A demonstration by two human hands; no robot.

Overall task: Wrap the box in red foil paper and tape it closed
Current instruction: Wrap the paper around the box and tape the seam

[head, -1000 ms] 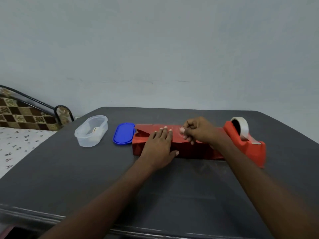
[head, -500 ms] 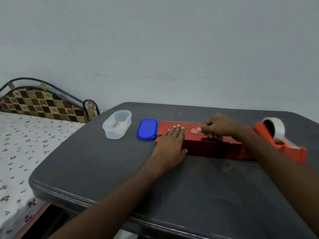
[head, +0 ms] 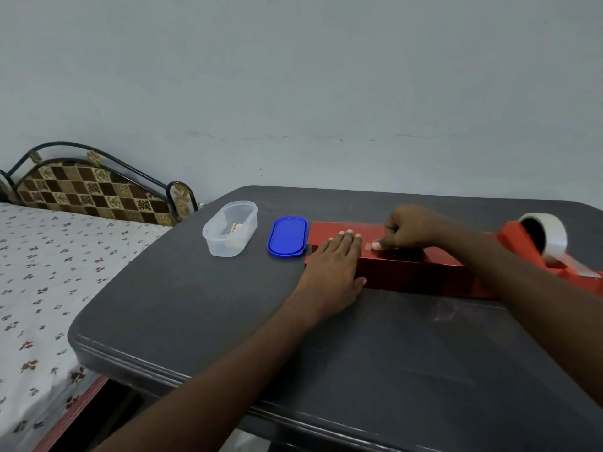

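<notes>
Head view: nearest the camera, two bare forearms reach out over the dark grey bench (head: 202, 308). The left hand (head: 332, 269) lies flat, palm down, on the left part of the long box wrapped in red foil paper (head: 421, 272), its fingers (head: 346, 239) straight and close together on the box's top, the thumb down against the near side; it presses the wrapping and grips nothing. Just right of those fingertips, the right hand (head: 408, 228) sits on the box's top with its fingers curled, pinching a small piece of clear tape (head: 368, 246) between thumb and forefinger; the tape lies low against the foil, though whether it is already stuck down cannot be told. The box lies lengthwise across the bench, left to right, beneath both hands, its shiny near face mirrored faintly in the benchtop. Right of the right hand, past the wrist, an orange-red tape dispenser (head: 522, 243) stands near the box's right end, holding a roll of clear tape (head: 545, 236). Left of the left fingers, a blue oval lid (head: 287, 235) lies flat just beside the box's left end, and farther left stands a clear plastic container (head: 230, 228). Beyond the bench's left edge is a bed (head: 39, 272) with a floral sheet and a chequered headboard, and behind everything a plain pale wall (head: 293, 76).
</notes>
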